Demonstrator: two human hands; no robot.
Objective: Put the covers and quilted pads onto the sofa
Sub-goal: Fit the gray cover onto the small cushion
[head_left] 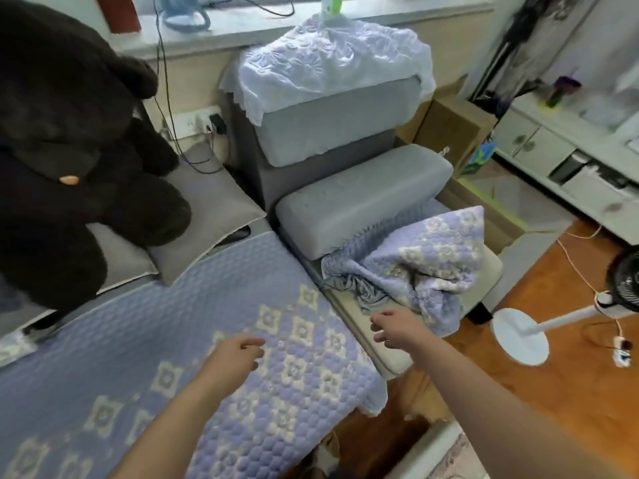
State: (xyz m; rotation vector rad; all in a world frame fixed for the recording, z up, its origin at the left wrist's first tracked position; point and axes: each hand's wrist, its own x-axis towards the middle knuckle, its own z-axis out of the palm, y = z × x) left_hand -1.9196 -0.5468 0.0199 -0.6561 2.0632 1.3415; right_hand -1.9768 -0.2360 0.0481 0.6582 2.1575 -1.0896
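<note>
A lilac quilted pad (145, 340) with cream flower squares lies spread flat over the near sofa seat. A second quilted pad (425, 257) of the same pattern lies crumpled on the cream seat (387, 354) to the right, below a grey cushion (363, 205). A white lace cover (328, 57) is draped over the grey sofa back at the rear. My left hand (238, 350) hovers over the flat pad, fingers loosely curled, holding nothing. My right hand (394, 326) reaches over the cream seat, just short of the crumpled pad, fingers relaxed and empty.
A big dark brown teddy bear (62, 140) sits on a grey pillow (207, 212) at the left. A wall socket with cables (204, 122) is behind it. A white fan base (518, 337) and a power strip (620, 350) stand on the wooden floor at right.
</note>
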